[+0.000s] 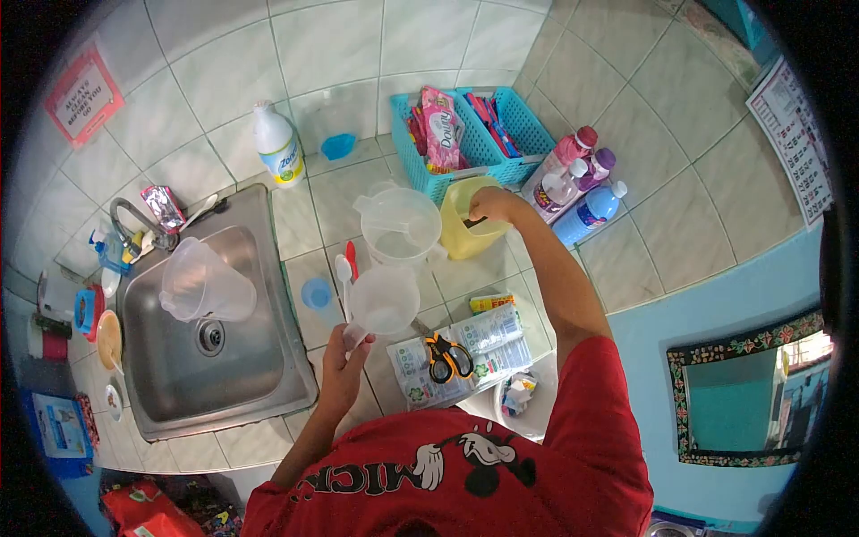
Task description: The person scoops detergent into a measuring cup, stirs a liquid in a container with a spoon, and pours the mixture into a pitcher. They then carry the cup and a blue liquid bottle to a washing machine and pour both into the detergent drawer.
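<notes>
My left hand (344, 358) is closed on the handle of a translucent plastic dipper (385, 300), tilted above the tiled counter. My right hand (497, 207) reaches over the rim of a yellow plastic pitcher (465, 237), its fingers closed on a dark-handled utensil (477, 221). The utensil's far end is hidden inside the pitcher. Just left of the pitcher stands a clear plastic pitcher (398, 228). A white spoon (344, 282) and a red spoon (352, 258) lie near the dipper. Orange-and-black scissors (446, 358) rest on printed plastic packs (488, 345).
To the left, a steel sink (152, 385) holds another clear pitcher (206, 282). A bleach bottle (279, 148), blue baskets (420, 183) and several bottles (591, 215) line the back. A small blue cup (317, 293) sits beside the sink; a white bin (541, 407) is below right.
</notes>
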{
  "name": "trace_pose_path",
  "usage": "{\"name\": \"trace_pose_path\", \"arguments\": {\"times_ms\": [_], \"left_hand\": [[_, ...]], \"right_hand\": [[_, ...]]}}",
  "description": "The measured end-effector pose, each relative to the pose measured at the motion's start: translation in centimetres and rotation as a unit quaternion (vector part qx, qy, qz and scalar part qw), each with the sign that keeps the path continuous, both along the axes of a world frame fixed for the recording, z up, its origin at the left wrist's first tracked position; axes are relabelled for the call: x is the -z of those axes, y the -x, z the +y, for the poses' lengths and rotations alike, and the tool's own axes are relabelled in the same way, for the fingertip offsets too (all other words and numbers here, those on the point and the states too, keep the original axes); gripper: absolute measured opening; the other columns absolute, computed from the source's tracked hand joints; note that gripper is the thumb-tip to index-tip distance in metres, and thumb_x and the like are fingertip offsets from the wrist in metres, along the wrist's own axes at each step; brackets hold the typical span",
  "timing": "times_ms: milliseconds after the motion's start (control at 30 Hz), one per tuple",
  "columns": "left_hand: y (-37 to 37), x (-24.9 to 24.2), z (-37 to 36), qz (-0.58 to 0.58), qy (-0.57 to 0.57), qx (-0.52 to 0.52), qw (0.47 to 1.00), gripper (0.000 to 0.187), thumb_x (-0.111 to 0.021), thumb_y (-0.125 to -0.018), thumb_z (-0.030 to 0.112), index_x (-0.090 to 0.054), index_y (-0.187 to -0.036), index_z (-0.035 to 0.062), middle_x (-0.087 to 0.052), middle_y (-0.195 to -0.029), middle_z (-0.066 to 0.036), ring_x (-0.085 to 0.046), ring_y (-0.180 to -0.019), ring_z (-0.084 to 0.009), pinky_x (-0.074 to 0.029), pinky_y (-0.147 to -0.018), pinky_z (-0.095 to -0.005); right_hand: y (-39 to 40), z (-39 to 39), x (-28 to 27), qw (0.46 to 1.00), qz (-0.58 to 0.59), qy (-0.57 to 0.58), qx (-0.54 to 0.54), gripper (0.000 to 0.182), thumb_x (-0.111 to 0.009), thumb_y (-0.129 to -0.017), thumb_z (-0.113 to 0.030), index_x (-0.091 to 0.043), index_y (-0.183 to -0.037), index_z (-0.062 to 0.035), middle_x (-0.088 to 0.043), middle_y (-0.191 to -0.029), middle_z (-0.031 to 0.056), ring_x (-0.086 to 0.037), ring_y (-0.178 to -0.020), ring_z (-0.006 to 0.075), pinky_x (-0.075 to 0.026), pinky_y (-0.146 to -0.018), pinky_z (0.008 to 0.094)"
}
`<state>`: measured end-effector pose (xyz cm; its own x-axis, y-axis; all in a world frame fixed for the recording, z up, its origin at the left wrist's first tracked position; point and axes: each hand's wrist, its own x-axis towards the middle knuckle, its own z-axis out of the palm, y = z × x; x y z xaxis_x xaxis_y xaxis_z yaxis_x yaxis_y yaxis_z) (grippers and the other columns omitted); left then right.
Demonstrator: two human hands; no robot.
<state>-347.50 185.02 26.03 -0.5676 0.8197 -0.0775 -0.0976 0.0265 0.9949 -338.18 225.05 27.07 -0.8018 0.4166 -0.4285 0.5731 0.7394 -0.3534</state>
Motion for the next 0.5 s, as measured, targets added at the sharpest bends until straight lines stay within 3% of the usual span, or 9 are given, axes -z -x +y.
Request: {"name": "trace_pose_path", "arguments": {"times_ms": [33,133,267,333,500], "left_hand": [[-0.1,-0.1,0.0,-0.005,-0.003,0.003,1.000,0.017,-0.050,-0.084,0.004,-0.047,-0.101,0.0012,-0.056,-0.092,-0.005,-0.050,-0.090,-0.0131,-0.037,-0.081,-0.0256],[0.0,0.7,0.0,-0.003,-0.016,0.002,1.000,0.018,-0.051,-0.084,0.004,-0.047,-0.101,0.0014,-0.056,-0.092,-0.005,-0.050,-0.090,-0.0132,-0.038,-0.080,-0.0257],[-0.2,0.7,0.0,-0.014,-0.015,0.012,1.000,0.018,-0.051,-0.084,0.005,-0.047,-0.102,0.0015,-0.056,-0.092,-0.005,-0.050,-0.091,-0.0133,-0.037,-0.081,-0.0257],[-0.1,1.1,0.0,-0.001,-0.003,0.022,1.000,0.018,-0.050,-0.084,0.005,-0.048,-0.102,0.0015,-0.056,-0.093,-0.006,-0.051,-0.091,-0.0137,-0.037,-0.082,-0.0260],[-0.7,0.3,0.1,-0.010,-0.005,0.030,1.000,0.017,-0.050,-0.085,0.005,-0.048,-0.101,0.0011,-0.056,-0.093,-0.006,-0.051,-0.091,-0.0141,-0.038,-0.081,-0.0264]], "right_hand": [[-0.6,-0.2,-0.6,0.998,0.068,0.011,0.001,0.025,-0.063,-0.065,-0.025,-0.065,-0.078,-0.0036,-0.057,-0.061,0.0075,-0.051,-0.054,0.0155,-0.039,-0.048,0.0308],[-2.0,-0.4,-1.6,0.992,0.086,0.036,0.085,0.023,-0.064,-0.069,-0.025,-0.066,-0.079,-0.0043,-0.059,-0.065,0.0041,-0.052,-0.059,0.0144,-0.040,-0.051,0.0290],[-4.6,-1.4,-2.5,0.966,0.163,0.105,0.172,0.023,-0.065,-0.068,-0.023,-0.065,-0.075,-0.0015,-0.060,-0.066,0.0058,-0.055,-0.062,0.0167,-0.042,-0.054,0.0303],[-6.0,-2.5,-3.3,0.934,0.208,0.161,0.240,0.021,-0.065,-0.073,-0.023,-0.066,-0.083,-0.0052,-0.057,-0.070,-0.0019,-0.048,-0.060,0.0100,-0.036,-0.050,0.0246],[-9.4,-4.3,-2.0,0.880,0.263,0.204,0.340,0.022,-0.064,-0.077,-0.024,-0.063,-0.092,-0.0079,-0.055,-0.072,-0.0039,-0.044,-0.061,0.0058,-0.033,-0.050,0.0206]]}}
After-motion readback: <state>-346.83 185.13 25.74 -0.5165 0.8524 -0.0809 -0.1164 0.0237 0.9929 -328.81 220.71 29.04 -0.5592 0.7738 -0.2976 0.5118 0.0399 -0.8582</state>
